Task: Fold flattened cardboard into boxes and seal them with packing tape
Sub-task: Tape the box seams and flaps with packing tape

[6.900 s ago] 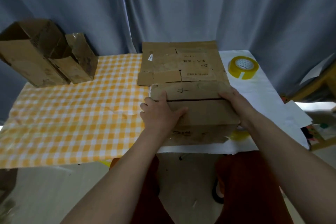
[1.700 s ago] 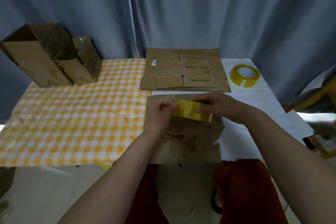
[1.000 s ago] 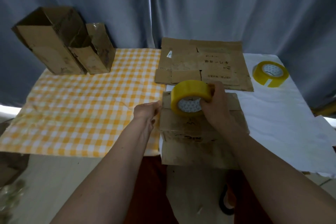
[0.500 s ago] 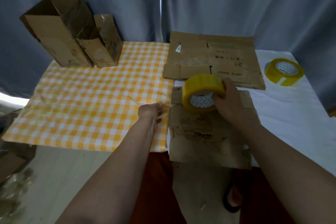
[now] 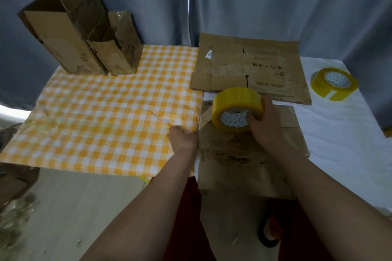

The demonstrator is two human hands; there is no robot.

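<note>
Upper left of frame: two folded cardboard boxes (image 5: pixel 70 34) stand upright side by side at the back corner, open tops showing, the taller one on the left, the smaller touching it

Centre left: orange-and-white checked cloth (image 5: pixel 106 112) covers the left part of the table, a little creased near its right edge

Centre: left hand (image 5: pixel 183 139) rests at the left edge of the near box, fingers curled and pinching the free end of the tape (image 5: pixel 204 119) against that edge; a short clear strip runs up and right from there to the roll

Centre right: the folded box (image 5: pixel 244 154) being sealed lies flat-topped at the near table edge, its near side overhanging. Right hand (image 5: pixel 265 127) grips a yellow tape roll (image 5: pixel 236 105), fingers wrapped over the rim and thumb into the core, roll held on edge just over the box top

Behind it: stack of flattened cardboard (image 5: pixel 250 65) lying flat, print on the top sheet, near edge just beside the roll

Far right: second yellow tape roll (image 5: pixel 333 82) lies flat on the white cloth (image 5: pixel 339 129), well apart from the hands

Background: grey-blue curtain (image 5: pixel 233 0) across the whole width
</note>
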